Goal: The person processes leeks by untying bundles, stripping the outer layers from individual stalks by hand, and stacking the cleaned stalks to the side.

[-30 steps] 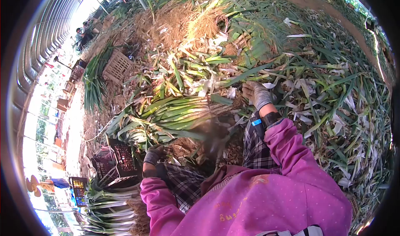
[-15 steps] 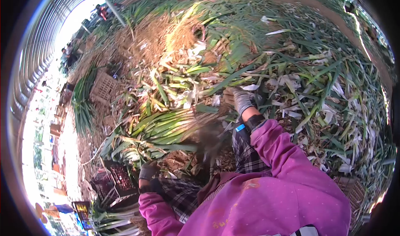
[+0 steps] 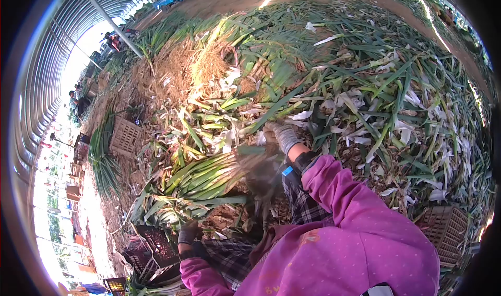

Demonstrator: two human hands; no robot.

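Observation:
My right hand (image 3: 282,135), in a grey-and-tan work glove, reaches forward over the leaf litter with its fingers curled. White leaf scraps lie beside its fingertips; whatever it grips is hidden. Just left of it a bunch of green onions or leeks (image 3: 203,176) lies on the heap, green leaves to the left. A dark blurred patch covers the ground between that bunch and my knees, too smeared to name. Lower left, my gloved left hand (image 3: 189,232) is closed below the leafy ends, near a dark plastic crate (image 3: 157,244). Its fingers show only partly, and their contents are hidden.
Trimmed leaves (image 3: 386,87) cover the ground ahead and to the right. A tan crate (image 3: 125,135) stands at left beside upright green onions (image 3: 103,155); another crate (image 3: 446,231) sits at lower right. A metal pole (image 3: 109,19) rises at the upper left. People are far back.
The view has swung, so the heap sits further left and the right-hand crate shows more. Both hands keep about the same places relative to the bunch.

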